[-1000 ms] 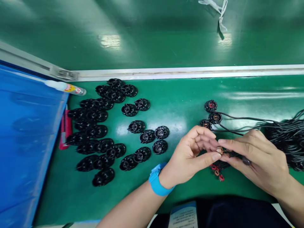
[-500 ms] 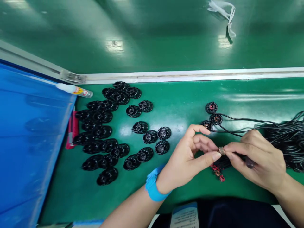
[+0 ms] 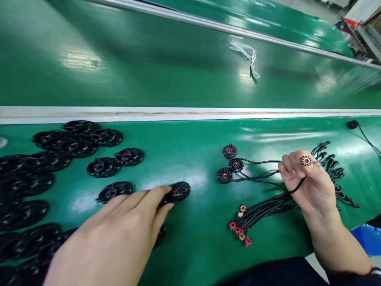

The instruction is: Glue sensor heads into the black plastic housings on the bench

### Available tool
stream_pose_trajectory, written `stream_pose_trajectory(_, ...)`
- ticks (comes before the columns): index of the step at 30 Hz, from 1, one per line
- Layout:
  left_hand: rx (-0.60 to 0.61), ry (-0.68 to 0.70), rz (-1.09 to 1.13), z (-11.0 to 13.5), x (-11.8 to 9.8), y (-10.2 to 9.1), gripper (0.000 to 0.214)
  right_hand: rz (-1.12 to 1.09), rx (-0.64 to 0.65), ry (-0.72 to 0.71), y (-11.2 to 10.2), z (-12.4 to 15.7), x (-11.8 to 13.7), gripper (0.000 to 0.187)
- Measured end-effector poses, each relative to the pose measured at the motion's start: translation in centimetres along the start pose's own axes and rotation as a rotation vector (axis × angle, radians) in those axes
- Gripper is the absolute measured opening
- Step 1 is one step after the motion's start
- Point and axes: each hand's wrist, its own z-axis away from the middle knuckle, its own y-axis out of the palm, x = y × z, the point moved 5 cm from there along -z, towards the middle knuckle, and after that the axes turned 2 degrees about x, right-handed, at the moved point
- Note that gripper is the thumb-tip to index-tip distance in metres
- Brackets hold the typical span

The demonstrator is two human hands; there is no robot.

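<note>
My left hand (image 3: 119, 230) reaches over the green mat, thumb and forefinger closed on a black round plastic housing (image 3: 181, 191). Part of another housing shows beneath that hand. On the right, my right hand (image 3: 311, 186) pinches a black cable just below its end. A small ring-shaped stator (image 3: 306, 160) with copper-coloured windings tops this cable and faces me. Nearby lie more cables (image 3: 268, 208) with red and copper stators (image 3: 237, 229) at their left ends. Three black housings (image 3: 236, 165) with stators inside and cables attached rest to the left of my right hand.
Several loose black housings (image 3: 77, 145) cover the mat's left side. A pale metal strip (image 3: 190, 113) crosses behind them. Beyond it lies a knotted white tie (image 3: 245, 53). Cable plugs (image 3: 330, 163) fan out past my right hand, and a black piece (image 3: 353, 124) with a cable lies far right.
My left hand has left the stator and moved left to a housing. My right hand has turned up, holding the cable with the stator end raised. The view has swung right.
</note>
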Motion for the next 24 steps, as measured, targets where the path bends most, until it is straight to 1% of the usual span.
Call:
stream_pose_trajectory(1,0.016,0.053,-0.122,-0.4,-0.9,0.3,0.018,0.002,0.002,-0.001,-0.1,0.0,0.1,0.016)
stream_pose_trajectory(2,0.039,0.142,-0.207,-0.8,-2.0,0.6,0.017,0.03,0.002,-0.011,-0.1,0.2,0.2,0.015)
stream_pose_trajectory(3,0.067,0.206,-0.229,-1.1,-3.0,0.8,0.017,0.082,0.003,-0.04,-0.1,0.5,0.4,0.013)
stream_pose_trajectory(4,0.087,0.263,-0.199,-1.4,-4.0,1.1,0.017,0.157,0.01,-0.089,0.0,0.8,0.7,0.01)
stream_pose_trajectory(5,0.098,0.282,-0.161,-1.6,-4.6,1.3,0.015,0.26,0.026,-0.156,0.2,1.3,1.1,0.006)
stream_pose_trajectory(6,0.117,0.273,-0.116,-1.8,-4.9,1.5,0.014,0.387,0.059,-0.232,0.7,1.8,1.4,0.004)
stream_pose_trajectory(7,0.133,0.257,-0.071,-1.9,-5.1,1.7,0.019,0.533,0.107,-0.312,1.3,2.3,1.6,0.008)
stream_pose_trajectory(9,0.175,0.211,0.014,-1.9,-5.1,2.3,0.035,0.858,0.242,-0.474,3.0,3.4,1.7,0.02)
stream_pose_trajectory(11,0.214,0.179,0.081,-1.9,-4.9,2.8,0.045,1.152,0.358,-0.628,4.5,4.3,1.2,0.026)
stream_pose_trajectory(13,0.239,0.157,0.125,-2.0,-4.7,3.4,0.048,1.331,0.433,-0.754,5.5,4.9,0.5,0.028)
stream_pose_trajectory(15,0.252,0.149,0.157,-2.1,-4.7,3.9,0.043,1.4,0.481,-0.81,6.0,5.2,-0.3,0.029)
stream_pose_trajectory(18,0.271,0.166,0.221,-2.3,-5.1,4.8,0.03,1.438,0.552,-0.828,6.3,5.2,-1.1,0.027)
stream_pose_trajectory(19,0.287,0.178,0.249,-2.3,-5.2,5.0,0.029,1.453,0.571,-0.834,6.4,5.1,-1.2,0.025)
stream_pose_trajectory(22,0.308,0.201,0.304,-2.3,-5.7,5.6,0.035,1.498,0.624,-0.851,6.6,5.0,-1.3,0.021)
stream_pose_trajectory(24,0.285,0.192,0.3,-2.3,-5.8,5.8,0.039,1.52,0.644,-0.859,6.7,5.0,-1.3,0.02)
